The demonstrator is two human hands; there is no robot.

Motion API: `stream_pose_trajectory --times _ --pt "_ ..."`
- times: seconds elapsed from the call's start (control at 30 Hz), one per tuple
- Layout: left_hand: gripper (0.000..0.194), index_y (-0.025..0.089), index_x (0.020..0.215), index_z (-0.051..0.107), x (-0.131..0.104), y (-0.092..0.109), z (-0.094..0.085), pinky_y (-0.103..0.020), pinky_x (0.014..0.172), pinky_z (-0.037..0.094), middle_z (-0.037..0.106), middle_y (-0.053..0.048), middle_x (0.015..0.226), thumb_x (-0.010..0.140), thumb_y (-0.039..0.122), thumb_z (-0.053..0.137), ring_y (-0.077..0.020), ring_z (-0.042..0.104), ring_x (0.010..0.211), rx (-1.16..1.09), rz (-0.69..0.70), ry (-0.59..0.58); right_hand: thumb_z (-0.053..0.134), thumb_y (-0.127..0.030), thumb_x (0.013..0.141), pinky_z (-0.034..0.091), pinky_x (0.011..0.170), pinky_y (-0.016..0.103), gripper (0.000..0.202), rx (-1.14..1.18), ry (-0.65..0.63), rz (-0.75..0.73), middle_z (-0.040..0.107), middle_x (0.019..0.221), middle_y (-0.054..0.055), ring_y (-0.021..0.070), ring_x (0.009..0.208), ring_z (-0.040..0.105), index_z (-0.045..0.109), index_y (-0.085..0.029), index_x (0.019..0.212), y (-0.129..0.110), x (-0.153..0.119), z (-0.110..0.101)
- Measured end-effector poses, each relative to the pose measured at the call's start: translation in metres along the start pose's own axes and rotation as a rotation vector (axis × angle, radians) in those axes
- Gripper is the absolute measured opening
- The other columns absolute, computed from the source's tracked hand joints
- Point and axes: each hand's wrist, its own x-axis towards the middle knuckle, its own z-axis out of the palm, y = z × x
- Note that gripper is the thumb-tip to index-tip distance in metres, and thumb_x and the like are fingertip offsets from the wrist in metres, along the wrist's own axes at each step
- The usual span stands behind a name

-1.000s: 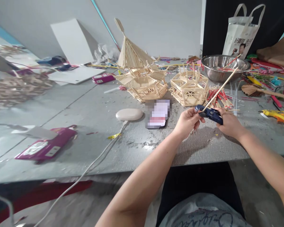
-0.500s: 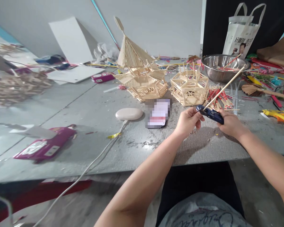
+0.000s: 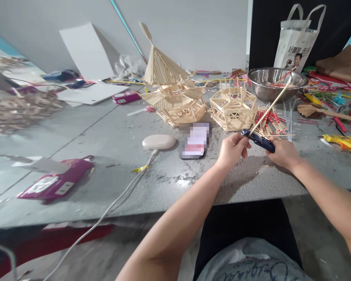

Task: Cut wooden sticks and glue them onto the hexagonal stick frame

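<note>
My right hand (image 3: 282, 153) is wrapped round the near end of a dark blue hand tool (image 3: 260, 142). My left hand (image 3: 234, 149) is closed in a pinch at the tool's far end, where the lower end of a long wooden stick (image 3: 270, 107) meets it. From there the stick slants up and right toward the metal bowl. Just beyond my hands stands a small open frame of wooden sticks (image 3: 233, 109), and to its left a taller stick model with a pointed roof (image 3: 172, 89). Red-marked sticks (image 3: 272, 121) lie in a pile behind the tool.
A metal bowl (image 3: 277, 88) and a white bag (image 3: 295, 45) stand at the back right. A yellow glue gun (image 3: 343, 145) lies at the right. Left of my hands are a phone (image 3: 196, 140), a white oval device (image 3: 159, 142) with a cable, and a purple packet (image 3: 57, 177).
The stick's upper end has shifted slightly left and down. Both hands keep their hold, and the whole view has moved only a little.
</note>
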Motion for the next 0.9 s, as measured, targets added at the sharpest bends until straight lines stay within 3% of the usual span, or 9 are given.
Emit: stream_pose_trajectory --times 0.13,0.23,0.37,0.5,0.63,0.8,0.9 --pt "0.02 0.016 0.065 0.052 0.016 0.007 0.008 -0.017 0.038 0.032 0.054 0.004 0.048 0.082 0.025 0.051 -0.0058 0.045 0.034 0.132 -0.053 -0.023 0.05 -0.029 0.074 0.041 0.061 0.028 0.019 0.116 -0.041 0.037 0.067 0.079 0.008 0.0234 0.074 0.062 0.06 -0.019 0.086 0.007 0.007 -0.006" --pt "0.02 0.016 0.063 0.054 0.039 0.011 0.021 -0.019 0.041 0.032 0.055 0.002 0.05 0.082 0.021 0.047 -0.0076 0.045 0.037 0.393 -0.067 -0.035 0.053 -0.032 0.075 0.041 0.052 0.025 0.014 0.352 -0.265 0.141 0.06 0.061 0.003 0.0174 0.055 0.059 0.055 -0.018 0.075 0.018 0.014 -0.018" --pt "0.023 0.016 0.064 0.059 0.059 0.005 0.044 -0.023 0.055 0.036 0.06 -0.005 0.059 0.082 0.024 0.049 -0.0151 0.055 0.059 0.789 0.032 -0.034 0.047 -0.054 0.08 0.038 0.039 0.024 0.037 0.629 -0.481 0.344 0.05 0.051 -0.002 0.0111 0.036 0.049 0.046 -0.019 0.07 0.033 0.012 -0.031" --pt "0.025 0.016 0.083 0.064 0.055 -0.009 0.056 -0.027 0.062 0.039 0.067 -0.012 0.08 0.086 0.03 0.044 -0.0209 0.061 0.074 0.936 -0.029 -0.144 0.036 -0.072 0.075 0.036 0.034 0.022 0.056 0.685 -0.582 0.553 0.044 0.043 -0.002 0.0083 0.032 0.042 0.041 -0.019 0.061 0.037 0.002 -0.03" --pt "0.03 0.015 0.092 0.064 0.048 -0.015 0.057 -0.031 0.067 0.042 0.067 -0.016 0.085 0.088 0.031 0.039 -0.0247 0.062 0.079 0.999 -0.066 -0.198 0.042 -0.074 0.07 0.035 0.034 0.023 0.057 0.628 -0.602 0.547 0.043 0.041 -0.002 0.0089 0.032 0.041 0.04 -0.019 0.057 0.037 0.0 -0.023" --pt "0.033 0.014 0.098 0.062 0.047 -0.015 0.056 -0.033 0.069 0.043 0.067 -0.018 0.09 0.089 0.033 0.037 -0.0264 0.063 0.082 1.06 -0.068 -0.215 0.044 -0.074 0.069 0.036 0.035 0.026 0.057 0.427 -0.521 0.454 0.045 0.04 0.0 0.0102 0.031 0.041 0.042 -0.019 0.053 0.036 0.006 -0.016" --pt "0.034 0.014 0.097 0.062 0.046 -0.014 0.055 -0.034 0.069 0.044 0.067 -0.019 0.093 0.089 0.033 0.035 -0.0272 0.063 0.084 1.072 -0.054 -0.217 0.048 -0.07 0.069 0.034 0.033 0.025 0.053 0.495 -0.521 0.456 0.042 0.039 -0.002 0.0093 0.03 0.039 0.041 -0.02 0.055 0.035 0.007 -0.015"
